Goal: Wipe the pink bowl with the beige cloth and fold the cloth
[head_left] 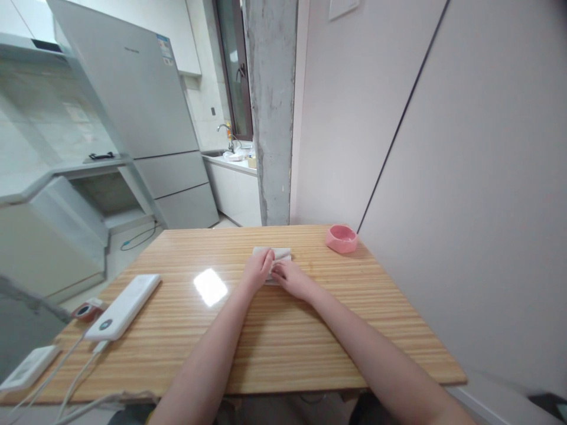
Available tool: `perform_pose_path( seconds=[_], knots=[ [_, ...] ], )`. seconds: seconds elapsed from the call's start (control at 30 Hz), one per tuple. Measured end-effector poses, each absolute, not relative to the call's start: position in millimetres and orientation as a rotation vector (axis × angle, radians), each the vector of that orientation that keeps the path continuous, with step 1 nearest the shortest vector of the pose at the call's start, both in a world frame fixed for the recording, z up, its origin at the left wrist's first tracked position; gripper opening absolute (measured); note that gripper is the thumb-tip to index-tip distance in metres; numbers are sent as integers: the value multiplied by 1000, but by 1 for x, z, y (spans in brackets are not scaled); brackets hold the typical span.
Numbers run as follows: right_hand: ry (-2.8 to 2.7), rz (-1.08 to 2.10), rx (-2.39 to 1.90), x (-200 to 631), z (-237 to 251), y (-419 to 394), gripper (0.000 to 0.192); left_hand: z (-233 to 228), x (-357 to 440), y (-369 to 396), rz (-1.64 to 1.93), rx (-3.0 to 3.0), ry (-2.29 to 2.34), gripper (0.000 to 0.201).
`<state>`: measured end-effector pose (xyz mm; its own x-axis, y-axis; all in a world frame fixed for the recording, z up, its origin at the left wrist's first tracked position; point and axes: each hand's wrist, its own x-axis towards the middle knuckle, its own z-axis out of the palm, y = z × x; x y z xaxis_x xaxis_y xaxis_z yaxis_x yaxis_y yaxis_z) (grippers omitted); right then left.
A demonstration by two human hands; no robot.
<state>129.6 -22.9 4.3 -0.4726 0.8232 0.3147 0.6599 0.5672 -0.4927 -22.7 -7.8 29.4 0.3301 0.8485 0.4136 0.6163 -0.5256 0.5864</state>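
Observation:
A small pale, folded cloth (282,252) lies on the wooden table, toward its far edge. It may be cloth or paper; the picture is too coarse to tell. My left hand (257,268) is closed over its left side, with the thumb side toward the middle. From the right, my right hand (290,277) reaches in with bent fingers closed on the near part of the cloth. My two hands almost touch, and they cover much of the cloth between them.
The wooden table (345,313) has a pink faceted bowl (341,239) at its far right corner. At left lie a white power bank (126,307) with cables, a small red-brown object (86,311) and a white power strip (30,367). A wall (443,177) borders the right side.

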Motion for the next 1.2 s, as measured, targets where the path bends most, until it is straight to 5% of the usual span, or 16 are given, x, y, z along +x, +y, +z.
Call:
perform_pose_path(
  seconds=[0.17,0.3,0.6,0.77,0.93,1.2],
  knots=[
    [-2356,33,-1747,131,21,-47,56,25,-30,0,901,2259,1372,39],
    [-2350,61,-2031,178,28,-53,67,23,-27,-1,754,2262,1328,41],
    [-2016,316,-2451,307,21,-48,38,20,-20,-8,685,2177,1293,40],
    [-2005,1,-1929,239,33,-37,25,12,-20,-3,673,2224,1291,33],
    [-1955,402,-1267,131,17,-15,41,-2,-20,6,689,2255,1294,22],
    [-1918,620,-1123,99,-22,-20,35,-8,-18,8,506,2306,1373,26]
  ],
)
